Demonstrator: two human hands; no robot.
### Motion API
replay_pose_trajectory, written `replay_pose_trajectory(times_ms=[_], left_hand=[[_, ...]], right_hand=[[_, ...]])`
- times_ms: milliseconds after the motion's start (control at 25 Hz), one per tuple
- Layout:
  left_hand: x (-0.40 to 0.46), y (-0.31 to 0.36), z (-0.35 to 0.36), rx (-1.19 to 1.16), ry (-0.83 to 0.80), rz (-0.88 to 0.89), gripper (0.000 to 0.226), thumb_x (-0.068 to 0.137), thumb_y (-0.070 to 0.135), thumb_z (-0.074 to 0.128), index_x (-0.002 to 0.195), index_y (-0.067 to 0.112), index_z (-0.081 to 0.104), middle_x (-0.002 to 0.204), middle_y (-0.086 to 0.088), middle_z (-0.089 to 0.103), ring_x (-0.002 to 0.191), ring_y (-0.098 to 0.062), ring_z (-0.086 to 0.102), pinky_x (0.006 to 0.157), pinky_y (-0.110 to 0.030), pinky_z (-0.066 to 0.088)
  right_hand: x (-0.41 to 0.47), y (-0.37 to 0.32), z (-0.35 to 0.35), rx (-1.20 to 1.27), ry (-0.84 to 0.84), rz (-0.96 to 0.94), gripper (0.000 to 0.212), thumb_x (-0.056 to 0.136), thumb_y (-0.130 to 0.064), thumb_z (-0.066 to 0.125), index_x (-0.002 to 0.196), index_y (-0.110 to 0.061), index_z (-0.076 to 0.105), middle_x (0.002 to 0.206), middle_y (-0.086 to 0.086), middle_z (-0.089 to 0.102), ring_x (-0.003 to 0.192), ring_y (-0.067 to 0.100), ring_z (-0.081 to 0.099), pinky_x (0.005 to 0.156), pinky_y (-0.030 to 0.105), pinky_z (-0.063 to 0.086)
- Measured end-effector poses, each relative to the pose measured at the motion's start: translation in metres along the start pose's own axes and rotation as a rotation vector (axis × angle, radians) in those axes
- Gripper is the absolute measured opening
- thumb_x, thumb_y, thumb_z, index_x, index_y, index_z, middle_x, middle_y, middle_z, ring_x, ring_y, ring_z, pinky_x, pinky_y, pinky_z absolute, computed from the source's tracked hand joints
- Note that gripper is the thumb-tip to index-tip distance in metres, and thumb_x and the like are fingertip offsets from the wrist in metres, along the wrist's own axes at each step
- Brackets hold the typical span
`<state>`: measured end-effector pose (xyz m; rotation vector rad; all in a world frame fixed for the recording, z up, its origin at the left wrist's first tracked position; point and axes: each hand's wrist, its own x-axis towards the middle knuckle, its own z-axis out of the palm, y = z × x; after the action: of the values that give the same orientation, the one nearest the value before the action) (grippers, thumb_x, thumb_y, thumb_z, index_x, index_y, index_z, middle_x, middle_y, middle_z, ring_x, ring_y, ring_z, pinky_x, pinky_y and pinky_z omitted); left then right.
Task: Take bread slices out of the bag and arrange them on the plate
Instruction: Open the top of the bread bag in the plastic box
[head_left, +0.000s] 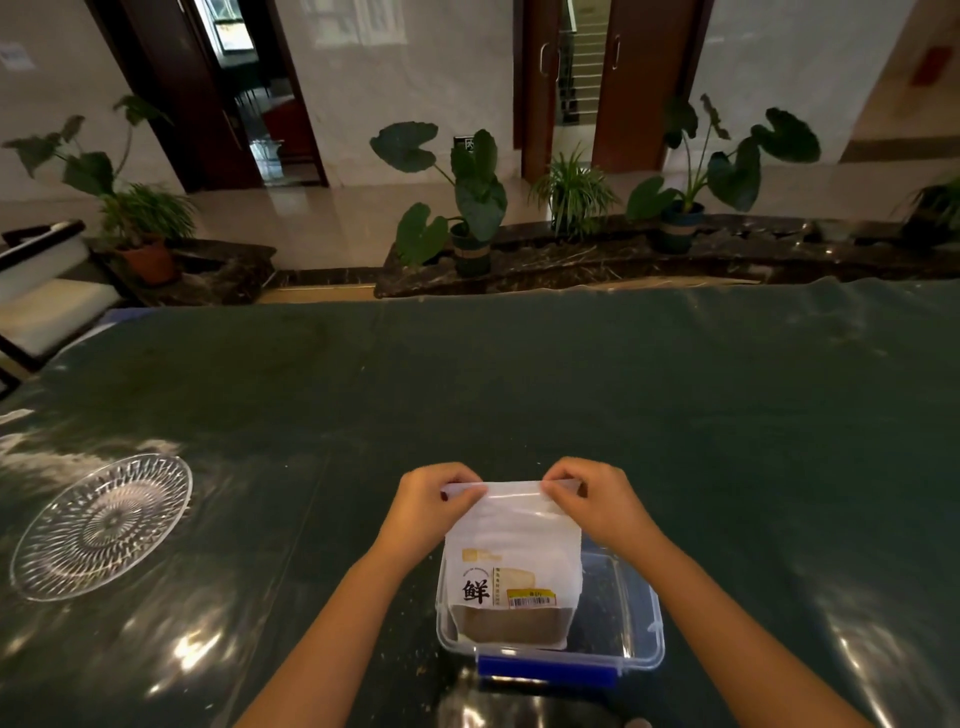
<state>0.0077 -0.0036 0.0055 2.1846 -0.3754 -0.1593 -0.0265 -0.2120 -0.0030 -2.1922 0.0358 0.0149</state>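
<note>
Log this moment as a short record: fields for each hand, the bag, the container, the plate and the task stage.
left hand: left hand pinches the top left corner of the bag, grip closed
right hand: right hand pinches the top right corner, grip closed
bag: white plastic bread bag with black character, upright, top strip not visibly parted, brown loaf showing at its base
container: clear plastic box with blue clasp, the bag standing inside
plate: clear cut-glass round plate, far left on the dark green table cover, no bread on it
stage: no slices out yet
</note>
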Motion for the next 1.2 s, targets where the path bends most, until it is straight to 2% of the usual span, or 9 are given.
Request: replay_pose_trajectory(times_ms=[80, 160, 280, 400, 520, 680, 920, 1080, 1200], left_hand=[[-0.001, 0.002, -0.001, 0.108, 0.100, 0.080, 0.034, 0.078, 0.032, 0.068, 0.110, 0.034, 0.058, 0.104, 0.015, 0.060, 0.099, 0.001, 0.056, 0.094, -0.028, 0.048], [-0.008, 0.000, 0.005, 0.380, 0.152, 0.359, 0.062, 0.072, 0.048, 0.067, 0.127, 0.032, 0.045, 0.127, 0.008, 0.050, 0.122, -0.007, 0.042, 0.108, -0.035, 0.031], [-0.017, -0.003, 0.019, 0.685, 0.107, 0.628, 0.038, 0.071, 0.041, 0.071, 0.106, 0.029, 0.061, 0.126, 0.000, 0.059, 0.126, -0.020, 0.047, 0.110, -0.053, 0.024], [-0.022, -0.005, 0.022, 0.686, 0.116, 0.630, 0.018, 0.067, 0.026, 0.078, 0.082, 0.026, 0.068, 0.114, -0.001, 0.067, 0.116, -0.022, 0.057, 0.107, -0.050, 0.033], [-0.033, -0.008, 0.020, 0.654, 0.108, 0.652, 0.023, 0.064, 0.023, 0.081, 0.084, 0.026, 0.070, 0.103, 0.004, 0.071, 0.107, -0.015, 0.062, 0.106, -0.043, 0.032], [-0.051, -0.011, 0.014, 0.655, 0.065, 0.674, 0.026, 0.064, 0.018, 0.081, 0.085, 0.027, 0.069, 0.087, 0.010, 0.074, 0.091, -0.006, 0.067, 0.108, -0.047, 0.028], [-0.088, -0.012, 0.003, 0.707, 0.023, 0.699, 0.014, 0.073, 0.024, 0.069, 0.084, 0.029, 0.063, 0.080, 0.012, 0.069, 0.084, -0.003, 0.062, 0.113, -0.048, 0.024], [-0.097, -0.003, 0.000, 0.646, -0.002, 0.697, 0.019, 0.067, 0.025, 0.076, 0.084, 0.023, 0.068, 0.078, 0.005, 0.071, 0.074, -0.008, 0.066, 0.087, -0.032, 0.055], [-0.095, 0.006, 0.001, 0.642, -0.008, 0.695, 0.019, 0.066, 0.021, 0.079, 0.080, 0.022, 0.067, 0.072, 0.005, 0.068, 0.067, -0.009, 0.062, 0.076, -0.022, 0.051]], right_hand=[[0.005, -0.002, -0.002, 0.065, -0.036, 0.069, 0.015, 0.085, -0.019, 0.060, 0.072, -0.026, 0.062, 0.078, -0.010, 0.061, 0.078, 0.007, 0.059, 0.064, 0.015, 0.046], [0.009, -0.002, -0.003, 0.078, -0.024, 0.084, 0.014, 0.085, -0.018, 0.060, 0.072, -0.022, 0.065, 0.076, -0.008, 0.062, 0.076, 0.007, 0.059, 0.063, 0.016, 0.045], [0.010, -0.004, -0.004, 0.071, -0.055, 0.077, 0.014, 0.084, -0.017, 0.062, 0.071, -0.023, 0.065, 0.074, -0.009, 0.062, 0.074, 0.006, 0.059, 0.063, 0.016, 0.045], [0.009, -0.006, -0.003, 0.067, -0.077, 0.080, 0.015, 0.083, -0.017, 0.063, 0.070, -0.025, 0.065, 0.076, -0.008, 0.063, 0.077, 0.010, 0.062, 0.064, 0.017, 0.049], [0.006, -0.009, -0.007, 0.043, -0.093, 0.061, 0.015, 0.083, -0.017, 0.063, 0.072, -0.027, 0.064, 0.080, -0.007, 0.064, 0.079, 0.010, 0.063, 0.064, 0.016, 0.051], [0.007, -0.017, -0.019, -0.058, -0.199, -0.025, 0.019, 0.080, -0.016, 0.066, 0.071, -0.033, 0.065, 0.080, -0.012, 0.064, 0.080, 0.008, 0.064, 0.068, 0.019, 0.055], [0.031, -0.022, -0.028, -0.075, -0.100, 0.018, 0.015, 0.080, -0.016, 0.066, 0.069, -0.027, 0.066, 0.080, -0.002, 0.067, 0.078, 0.013, 0.065, 0.069, 0.029, 0.056], [0.043, -0.023, -0.032, -0.113, -0.035, 0.133, 0.003, 0.081, -0.020, 0.066, 0.078, -0.019, 0.066, 0.089, 0.005, 0.069, 0.080, 0.019, 0.067, 0.080, 0.040, 0.057], [0.033, -0.035, -0.029, -0.316, -0.004, -0.039, 0.023, 0.077, -0.025, 0.069, 0.100, -0.027, 0.063, 0.113, -0.002, 0.061, 0.107, 0.017, 0.057, 0.091, 0.037, 0.050]])
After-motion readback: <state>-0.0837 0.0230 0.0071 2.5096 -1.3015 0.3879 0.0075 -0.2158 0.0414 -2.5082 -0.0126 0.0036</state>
